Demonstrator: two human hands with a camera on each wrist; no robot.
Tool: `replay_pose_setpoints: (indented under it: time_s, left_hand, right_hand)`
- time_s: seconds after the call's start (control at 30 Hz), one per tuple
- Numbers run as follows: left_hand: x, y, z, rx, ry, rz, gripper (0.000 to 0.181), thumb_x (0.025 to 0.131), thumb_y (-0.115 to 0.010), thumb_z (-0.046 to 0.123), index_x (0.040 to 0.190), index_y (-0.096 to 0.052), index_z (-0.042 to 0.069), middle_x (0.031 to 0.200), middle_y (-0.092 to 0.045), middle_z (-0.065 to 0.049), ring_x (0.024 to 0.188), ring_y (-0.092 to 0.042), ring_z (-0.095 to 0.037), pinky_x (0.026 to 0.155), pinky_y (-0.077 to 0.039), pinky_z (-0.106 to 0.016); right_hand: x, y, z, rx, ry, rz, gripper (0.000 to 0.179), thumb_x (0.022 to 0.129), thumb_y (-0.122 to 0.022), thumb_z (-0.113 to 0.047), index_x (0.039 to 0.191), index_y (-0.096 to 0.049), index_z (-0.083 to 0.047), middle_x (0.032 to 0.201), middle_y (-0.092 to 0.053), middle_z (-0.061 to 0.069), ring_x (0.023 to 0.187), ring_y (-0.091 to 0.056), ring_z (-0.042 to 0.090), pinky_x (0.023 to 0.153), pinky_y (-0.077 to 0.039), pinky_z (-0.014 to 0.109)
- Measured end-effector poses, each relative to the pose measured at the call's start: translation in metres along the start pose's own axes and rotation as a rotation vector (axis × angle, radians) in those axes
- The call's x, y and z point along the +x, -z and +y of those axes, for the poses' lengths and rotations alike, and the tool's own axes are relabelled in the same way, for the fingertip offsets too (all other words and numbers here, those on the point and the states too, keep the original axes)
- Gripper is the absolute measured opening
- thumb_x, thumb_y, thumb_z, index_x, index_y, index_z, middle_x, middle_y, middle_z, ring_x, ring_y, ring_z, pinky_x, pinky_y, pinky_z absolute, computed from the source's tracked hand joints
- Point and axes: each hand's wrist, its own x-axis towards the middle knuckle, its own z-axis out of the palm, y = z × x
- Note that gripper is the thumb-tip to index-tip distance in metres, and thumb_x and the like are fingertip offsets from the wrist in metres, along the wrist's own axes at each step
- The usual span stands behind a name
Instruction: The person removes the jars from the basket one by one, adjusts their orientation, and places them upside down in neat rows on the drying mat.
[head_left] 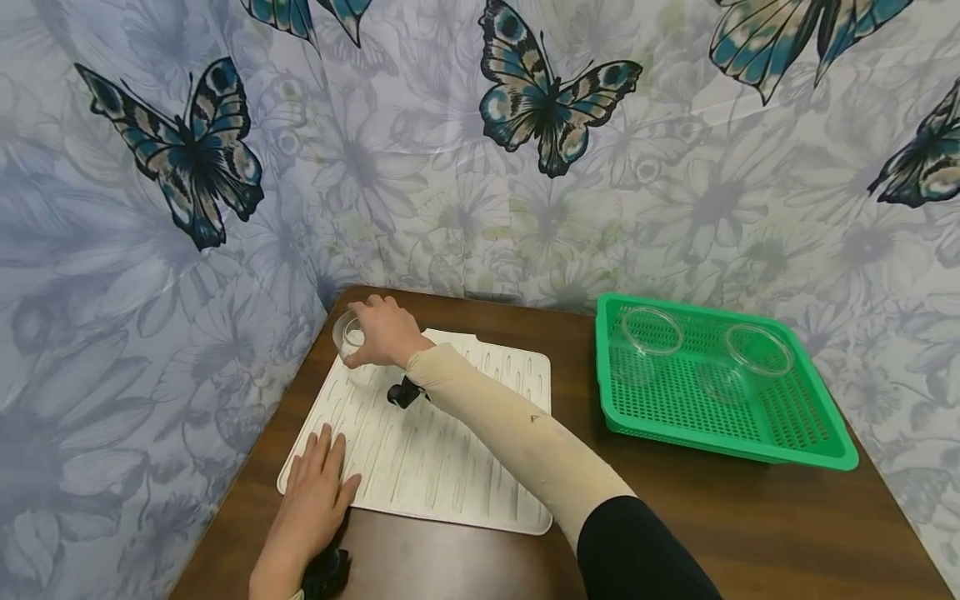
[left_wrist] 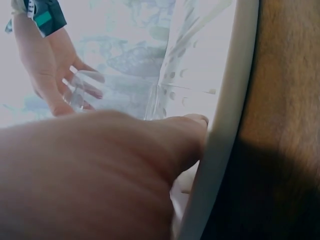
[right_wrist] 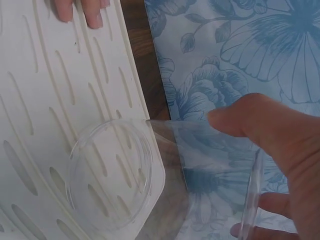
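At the far left corner of a white ribbed draining mat (head_left: 450, 450), my right hand (head_left: 386, 331) holds a clear glass (head_left: 347, 332) near its rim. In the right wrist view the thumb and fingers (right_wrist: 272, 204) go round the upper end of the glass (right_wrist: 112, 172), and its round base is over the mat's corner. The left wrist view shows the base of the glass (left_wrist: 151, 100) at the mat's surface. My left hand (head_left: 315, 492) rests with fingers extended on the mat's near left edge, its thumb (left_wrist: 187, 135) by the raised rim.
On the right of the brown table (head_left: 420, 558) stands a green perforated basket (head_left: 750, 454) with two clear glasses (head_left: 652, 331) (head_left: 759, 350) in it. A butterfly-patterned cloth (head_left: 420, 208) hangs close behind and beside the table.
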Motion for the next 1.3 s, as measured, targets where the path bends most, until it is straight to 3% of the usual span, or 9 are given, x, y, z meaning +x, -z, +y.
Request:
replay_pose_setpoints:
  time_s: [0.13, 0.33, 0.7, 1.0, 1.3]
  left_hand:
    - [-0.003, 0.002, 0.005, 0.023, 0.023, -0.025, 0.067, 0.106, -0.072, 0.020, 0.156, -0.045, -0.016, 0.168, -0.028, -0.043, 0.154, -0.021, -0.066, 0.117, -0.019, -0.084]
    - [-0.002, 0.000, 0.003, 0.008, 0.017, 0.002, 0.067, 0.106, -0.072, 0.021, 0.156, -0.046, -0.015, 0.168, -0.029, -0.041, 0.155, -0.022, -0.064, 0.119, -0.019, -0.081]
    - [0.003, 0.011, 0.013, 0.064, 0.087, -0.115, 0.067, 0.110, -0.068, 0.022, 0.160, -0.041, -0.014, 0.170, -0.023, -0.040, 0.157, -0.017, -0.063, 0.120, -0.018, -0.082]
    - [0.000, 0.007, 0.010, 0.055, 0.055, -0.055, 0.070, 0.104, -0.073, 0.020, 0.155, -0.044, -0.017, 0.168, -0.026, -0.043, 0.153, -0.022, -0.066, 0.116, -0.021, -0.084]
    - [0.003, 0.008, 0.013, 0.068, 0.068, -0.113, 0.068, 0.110, -0.067, 0.024, 0.158, -0.041, -0.016, 0.169, -0.023, -0.042, 0.156, -0.017, -0.065, 0.118, -0.019, -0.083]
  right_hand:
    - [-0.003, -0.005, 0.000, -0.041, 0.013, 0.009, 0.110, 0.089, -0.083, -0.067, 0.174, -0.031, -0.020, 0.168, -0.046, 0.005, 0.151, -0.047, 0.026, 0.109, -0.053, 0.036]
    - [-0.009, 0.005, -0.001, -0.117, 0.022, 0.052, 0.121, 0.084, -0.080, -0.078, 0.176, -0.025, -0.020, 0.170, -0.042, 0.007, 0.150, -0.047, 0.025, 0.104, -0.055, 0.035]
    - [-0.061, 0.038, -0.006, 0.030, 0.092, 0.262, 0.104, 0.091, -0.077, -0.074, 0.170, -0.040, -0.017, 0.165, -0.050, 0.005, 0.150, -0.050, 0.023, 0.107, -0.056, 0.037]
    - [-0.118, 0.049, -0.005, 0.321, 0.195, 0.434, 0.096, 0.090, -0.087, -0.059, 0.166, -0.047, -0.016, 0.161, -0.054, 0.003, 0.146, -0.053, 0.020, 0.109, -0.054, 0.037]
    - [-0.166, 0.041, 0.008, 0.671, 0.289, 0.518, 0.087, 0.089, -0.092, -0.043, 0.163, -0.052, -0.018, 0.157, -0.059, -0.004, 0.141, -0.055, 0.007, 0.113, -0.049, 0.032]
